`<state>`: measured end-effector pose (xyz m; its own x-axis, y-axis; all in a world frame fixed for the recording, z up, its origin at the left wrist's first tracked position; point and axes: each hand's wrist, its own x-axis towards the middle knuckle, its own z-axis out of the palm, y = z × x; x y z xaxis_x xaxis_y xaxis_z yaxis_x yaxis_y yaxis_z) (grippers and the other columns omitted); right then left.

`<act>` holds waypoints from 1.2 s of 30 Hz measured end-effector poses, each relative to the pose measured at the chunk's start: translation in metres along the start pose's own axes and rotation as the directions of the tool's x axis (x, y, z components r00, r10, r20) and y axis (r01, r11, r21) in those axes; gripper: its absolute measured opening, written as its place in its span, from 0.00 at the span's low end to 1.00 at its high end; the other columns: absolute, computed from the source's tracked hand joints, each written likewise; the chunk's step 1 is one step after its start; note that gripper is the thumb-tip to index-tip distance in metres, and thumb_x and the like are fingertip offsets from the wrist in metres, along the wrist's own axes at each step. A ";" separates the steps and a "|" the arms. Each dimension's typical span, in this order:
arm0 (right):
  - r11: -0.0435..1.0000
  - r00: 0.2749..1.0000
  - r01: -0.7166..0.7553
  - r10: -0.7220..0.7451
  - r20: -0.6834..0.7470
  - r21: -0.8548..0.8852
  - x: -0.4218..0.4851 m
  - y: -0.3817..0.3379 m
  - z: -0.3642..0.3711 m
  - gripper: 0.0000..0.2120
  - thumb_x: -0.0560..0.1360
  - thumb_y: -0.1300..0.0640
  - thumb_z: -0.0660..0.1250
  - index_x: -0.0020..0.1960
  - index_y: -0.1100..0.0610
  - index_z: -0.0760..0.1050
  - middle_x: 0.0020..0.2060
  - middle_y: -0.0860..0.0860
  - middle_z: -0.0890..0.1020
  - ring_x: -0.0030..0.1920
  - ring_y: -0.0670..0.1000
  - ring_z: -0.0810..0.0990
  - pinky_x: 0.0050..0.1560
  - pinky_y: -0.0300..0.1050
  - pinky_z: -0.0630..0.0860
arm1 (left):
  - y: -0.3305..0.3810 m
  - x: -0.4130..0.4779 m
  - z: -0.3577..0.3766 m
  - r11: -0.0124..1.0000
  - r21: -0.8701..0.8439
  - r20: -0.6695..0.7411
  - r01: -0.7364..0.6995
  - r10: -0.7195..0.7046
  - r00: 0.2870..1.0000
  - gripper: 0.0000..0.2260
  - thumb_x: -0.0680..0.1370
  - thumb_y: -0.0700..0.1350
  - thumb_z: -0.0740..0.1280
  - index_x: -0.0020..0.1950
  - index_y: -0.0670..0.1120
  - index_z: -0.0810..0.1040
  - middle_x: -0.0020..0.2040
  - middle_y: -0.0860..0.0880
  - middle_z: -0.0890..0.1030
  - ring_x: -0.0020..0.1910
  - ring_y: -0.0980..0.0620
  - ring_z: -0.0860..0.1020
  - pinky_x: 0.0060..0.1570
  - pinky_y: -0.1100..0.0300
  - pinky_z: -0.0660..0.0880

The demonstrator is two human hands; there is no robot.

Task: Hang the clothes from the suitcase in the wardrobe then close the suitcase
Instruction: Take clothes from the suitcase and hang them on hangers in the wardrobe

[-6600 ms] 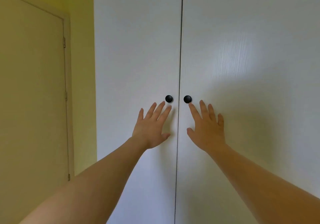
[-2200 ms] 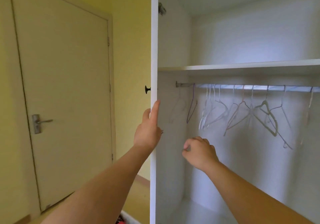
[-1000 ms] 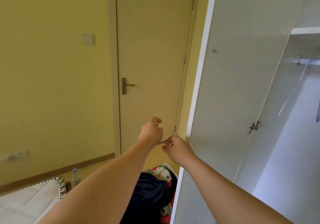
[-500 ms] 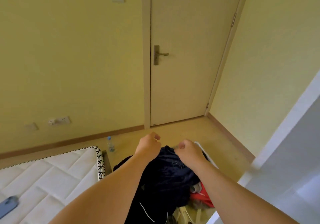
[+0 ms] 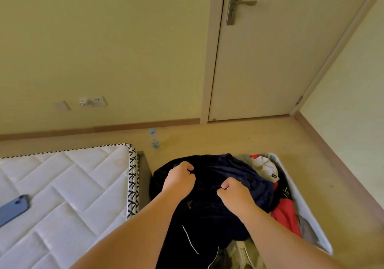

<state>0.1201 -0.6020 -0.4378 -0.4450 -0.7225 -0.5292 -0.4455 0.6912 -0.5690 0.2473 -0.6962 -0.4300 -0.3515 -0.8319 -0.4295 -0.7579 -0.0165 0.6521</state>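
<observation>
An open white suitcase (image 5: 301, 204) lies on the floor, heaped with clothes. On top is a dark navy garment (image 5: 218, 210) with thin white cords. Beside it show a red piece (image 5: 285, 213), a white and grey piece (image 5: 265, 166) and a khaki piece (image 5: 246, 255). My left hand (image 5: 179, 178) has its fingers curled into the navy fabric near its far edge. My right hand (image 5: 233, 193) is curled on the same garment a little to the right. The wardrobe is out of view.
A white quilted mattress (image 5: 62, 187) lies to the left, with a blue phone (image 5: 12, 208) on it. A water bottle (image 5: 154, 139) stands on the floor by the wall. A closed door (image 5: 270, 61) is ahead. Bare floor (image 5: 324, 165) runs right of the suitcase.
I have turned from the open wardrobe down to the suitcase. Both hands dropped from mid-air onto the navy garment and took hold of it.
</observation>
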 end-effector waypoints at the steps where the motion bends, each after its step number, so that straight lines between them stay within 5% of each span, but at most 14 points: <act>1: 1.000 1.000 -0.018 0.018 0.002 0.004 0.012 0.008 0.006 0.05 0.77 0.56 0.58 0.53 0.54 0.67 0.44 0.51 0.73 0.34 0.48 0.68 0.31 0.41 0.63 | -0.006 0.013 0.010 1.000 0.014 0.015 -0.002 0.002 1.000 0.15 0.80 0.42 0.57 0.67 0.48 0.70 0.47 0.55 0.73 0.35 0.58 0.72 0.34 0.64 0.69; 5: 0.998 0.998 -0.059 0.059 -0.021 -0.001 0.056 0.047 0.033 0.04 0.77 0.56 0.58 0.51 0.53 0.65 0.46 0.51 0.74 0.38 0.50 0.70 0.32 0.41 0.64 | -0.032 0.055 0.053 0.998 0.045 0.048 -0.033 0.031 0.998 0.15 0.81 0.43 0.58 0.67 0.47 0.69 0.43 0.57 0.72 0.36 0.58 0.73 0.41 0.60 0.74; 10: 0.995 0.994 -0.097 0.097 -0.058 0.005 0.120 0.118 0.083 0.04 0.77 0.57 0.59 0.51 0.54 0.65 0.46 0.50 0.73 0.41 0.51 0.71 0.36 0.42 0.65 | -0.083 0.109 0.128 0.994 0.093 0.077 -0.061 0.054 0.996 0.16 0.81 0.44 0.57 0.68 0.49 0.68 0.65 0.49 0.71 0.39 0.59 0.73 0.42 0.62 0.75; 19: 0.970 0.970 -0.229 0.234 -0.068 0.076 0.211 0.237 0.168 0.05 0.77 0.57 0.61 0.51 0.56 0.68 0.45 0.51 0.74 0.34 0.45 0.69 0.31 0.37 0.64 | -0.188 0.194 0.262 0.957 0.272 0.203 -0.096 0.040 0.978 0.18 0.80 0.45 0.59 0.70 0.48 0.65 0.70 0.50 0.63 0.57 0.48 0.74 0.52 0.55 0.76; 22: 0.966 0.964 -0.250 0.254 -0.072 0.067 0.230 0.262 0.184 0.07 0.77 0.55 0.61 0.54 0.56 0.69 0.49 0.52 0.74 0.42 0.49 0.72 0.33 0.39 0.65 | -0.211 0.214 0.296 0.934 0.326 0.269 -0.144 0.055 0.962 0.23 0.79 0.47 0.61 0.73 0.50 0.60 0.73 0.50 0.60 0.69 0.46 0.64 0.65 0.50 0.69; 25: 0.958 0.958 -0.276 0.280 -0.060 0.073 0.245 0.282 0.198 0.10 0.77 0.55 0.62 0.56 0.57 0.70 0.50 0.52 0.75 0.46 0.50 0.73 0.38 0.41 0.67 | -0.226 0.226 0.326 0.864 0.470 0.275 -0.180 0.050 0.960 0.30 0.79 0.50 0.61 0.77 0.52 0.49 0.77 0.49 0.51 0.77 0.45 0.46 0.73 0.41 0.48; 29: 0.951 0.953 -0.290 0.298 -0.061 0.107 0.251 0.294 0.205 0.10 0.77 0.55 0.61 0.57 0.57 0.70 0.50 0.52 0.75 0.45 0.50 0.73 0.39 0.42 0.67 | -0.232 0.233 0.340 0.825 0.540 0.229 -0.167 0.047 0.972 0.18 0.80 0.48 0.59 0.70 0.52 0.64 0.69 0.49 0.68 0.72 0.47 0.62 0.72 0.39 0.49; 31: 0.941 0.944 -0.309 0.321 -0.073 0.139 0.253 0.297 0.205 0.08 0.78 0.54 0.61 0.54 0.56 0.71 0.48 0.52 0.75 0.45 0.51 0.73 0.41 0.42 0.67 | -0.228 0.236 0.337 0.860 0.468 0.185 -0.202 0.129 0.974 0.11 0.79 0.45 0.59 0.62 0.52 0.71 0.60 0.51 0.74 0.64 0.49 0.70 0.71 0.46 0.58; 33: 0.905 0.922 -0.347 0.377 -0.087 0.246 0.256 0.294 0.205 0.09 0.78 0.51 0.60 0.51 0.57 0.71 0.45 0.52 0.75 0.45 0.52 0.73 0.44 0.43 0.68 | -0.220 0.234 0.329 0.971 0.166 0.194 -0.172 0.139 0.971 0.06 0.78 0.41 0.61 0.50 0.52 0.72 0.49 0.52 0.76 0.52 0.50 0.76 0.58 0.55 0.70; 36: 0.691 0.862 -0.409 0.506 0.005 0.596 0.260 0.273 0.196 0.23 0.78 0.42 0.56 0.64 0.57 0.66 0.54 0.55 0.75 0.54 0.58 0.75 0.51 0.51 0.72 | -0.198 0.230 0.309 0.955 -0.296 0.228 0.007 0.063 0.972 0.09 0.77 0.36 0.59 0.42 0.50 0.70 0.38 0.49 0.74 0.37 0.51 0.73 0.38 0.59 0.70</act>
<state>0.0351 -0.6042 -0.8546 -0.6054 -0.2732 -0.7475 0.3368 0.7631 -0.5516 0.1470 -0.7127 -0.8507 -0.5147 -0.6827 -0.5186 -0.5637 -0.1862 0.8047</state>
